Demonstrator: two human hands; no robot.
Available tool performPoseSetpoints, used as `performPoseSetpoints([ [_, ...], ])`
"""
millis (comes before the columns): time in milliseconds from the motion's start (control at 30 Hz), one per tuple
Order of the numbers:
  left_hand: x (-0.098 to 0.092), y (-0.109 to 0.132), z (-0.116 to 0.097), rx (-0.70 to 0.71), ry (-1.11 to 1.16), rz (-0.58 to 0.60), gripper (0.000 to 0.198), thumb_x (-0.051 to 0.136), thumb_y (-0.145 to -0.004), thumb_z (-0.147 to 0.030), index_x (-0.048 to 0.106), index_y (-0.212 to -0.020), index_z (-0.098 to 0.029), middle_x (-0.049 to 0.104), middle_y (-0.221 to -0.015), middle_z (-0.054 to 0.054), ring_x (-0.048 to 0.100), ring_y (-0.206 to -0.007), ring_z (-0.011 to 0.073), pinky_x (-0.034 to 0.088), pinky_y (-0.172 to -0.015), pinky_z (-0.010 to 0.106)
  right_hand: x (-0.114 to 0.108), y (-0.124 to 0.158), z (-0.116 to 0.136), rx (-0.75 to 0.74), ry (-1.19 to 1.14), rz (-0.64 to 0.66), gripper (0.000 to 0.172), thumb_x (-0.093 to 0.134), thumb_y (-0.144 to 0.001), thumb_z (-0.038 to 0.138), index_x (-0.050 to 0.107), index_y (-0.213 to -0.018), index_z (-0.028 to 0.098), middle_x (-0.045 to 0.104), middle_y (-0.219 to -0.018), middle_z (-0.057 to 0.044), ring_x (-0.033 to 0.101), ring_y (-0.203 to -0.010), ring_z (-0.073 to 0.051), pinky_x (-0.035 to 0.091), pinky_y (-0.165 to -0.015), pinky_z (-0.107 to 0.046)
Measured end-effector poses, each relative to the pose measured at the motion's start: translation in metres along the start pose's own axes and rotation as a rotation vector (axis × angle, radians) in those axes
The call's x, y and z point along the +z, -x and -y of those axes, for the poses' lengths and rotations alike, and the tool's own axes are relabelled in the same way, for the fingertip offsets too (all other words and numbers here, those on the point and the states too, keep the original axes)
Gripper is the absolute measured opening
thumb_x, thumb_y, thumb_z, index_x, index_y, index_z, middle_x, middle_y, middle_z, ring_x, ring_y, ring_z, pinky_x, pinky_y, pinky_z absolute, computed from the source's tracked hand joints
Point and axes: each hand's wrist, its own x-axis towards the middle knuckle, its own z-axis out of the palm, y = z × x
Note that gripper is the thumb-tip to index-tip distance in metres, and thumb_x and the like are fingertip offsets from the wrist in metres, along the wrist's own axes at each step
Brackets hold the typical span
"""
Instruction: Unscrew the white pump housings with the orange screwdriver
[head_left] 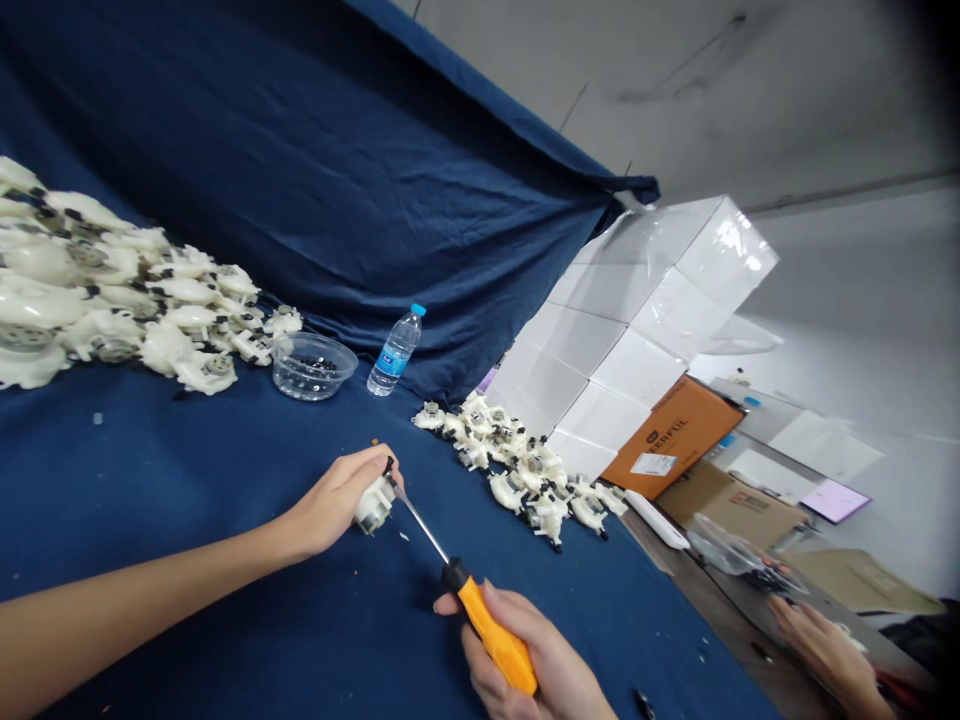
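Note:
My left hand (337,500) is closed around a small cream plastic part with a metal motor (373,508), held above the blue cloth. In my right hand (536,650) is a screwdriver with an orange handle (495,635) and a black collar. Its metal shaft runs up and left, and the tip meets a small black piece (388,466) at the top of the part, beside my left fingers. The exact contact at the tip is too small to make out.
Cream parts are heaped at the left (112,290) and right of centre (525,465). A clear bowl of black pieces (313,368) stands by a water bottle (397,350). White boxes (607,340) and an orange box (671,437) rise behind. Another person's hand (829,655) is at right.

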Motion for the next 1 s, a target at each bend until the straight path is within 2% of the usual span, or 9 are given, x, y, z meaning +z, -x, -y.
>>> performPoseSetpoints([
  [133,-0.0007,0.0018,-0.0001,0.039,0.016,0.023,0.032,0.038,-0.095,-0.044,0.053,-0.085,-0.018,0.06,-0.08,0.003,0.049,-0.06,0.0124,0.038,-0.049,0.022,-0.003,-0.0002,0.0016,0.095,-0.081,0.082,0.038,0.061,-0.084,0.045,0.07,-0.093,0.009,0.046,-0.039,0.006,0.025,-0.026,-0.002,0.016,-0.027,-0.015],
  [300,-0.0015,0.0028,0.0,0.054,0.013,0.043,0.027,0.036,-0.096,-0.044,0.048,-0.092,-0.02,0.061,-0.085,0.003,0.047,-0.058,0.0118,0.04,-0.05,0.023,-0.0025,-0.0027,-0.0038,0.026,-0.035,0.0,0.034,0.062,-0.083,0.042,0.069,-0.088,0.009,0.05,-0.039,0.003,0.031,-0.026,-0.004,0.019,-0.029,-0.016],
  [533,-0.0036,0.0067,-0.0078,0.057,-0.12,0.057,0.028,0.034,-0.097,-0.043,0.05,-0.089,-0.021,0.055,-0.079,0.0,0.046,-0.061,0.0126,0.037,-0.056,0.025,0.0014,-0.0012,-0.0054,-0.083,0.044,-0.128,0.032,0.066,-0.084,0.041,0.069,-0.088,0.01,0.045,-0.041,0.006,0.023,-0.029,-0.001,0.013,-0.031,-0.014],
  [667,-0.0038,0.0067,-0.0074,0.047,-0.159,0.071,0.028,0.032,-0.097,-0.041,0.05,-0.089,-0.021,0.052,-0.077,-0.002,0.045,-0.06,0.0126,0.036,-0.057,0.025,0.0009,-0.0015,-0.0048,-0.103,0.072,-0.161,0.033,0.065,-0.084,0.042,0.069,-0.088,0.01,0.045,-0.042,0.006,0.023,-0.03,-0.001,0.011,-0.031,-0.015],
  [900,-0.0046,0.005,-0.005,0.029,-0.143,0.096,0.028,0.034,-0.096,-0.044,0.051,-0.092,-0.022,0.055,-0.084,0.001,0.046,-0.065,0.0148,0.039,-0.06,0.027,0.0006,0.0011,-0.004,-0.078,0.102,-0.166,0.031,0.061,-0.087,0.041,0.069,-0.089,0.011,0.044,-0.044,0.006,0.024,-0.03,0.0,0.011,-0.033,-0.016],
  [1000,-0.005,0.0044,-0.0049,0.024,-0.141,0.104,0.028,0.034,-0.096,-0.043,0.051,-0.092,-0.022,0.054,-0.081,0.001,0.046,-0.065,0.0147,0.039,-0.061,0.027,0.0006,0.0008,-0.0045,-0.122,0.19,-0.219,0.034,0.062,-0.086,0.043,0.068,-0.09,0.01,0.043,-0.043,0.007,0.023,-0.03,-0.001,0.012,-0.034,-0.016],
])
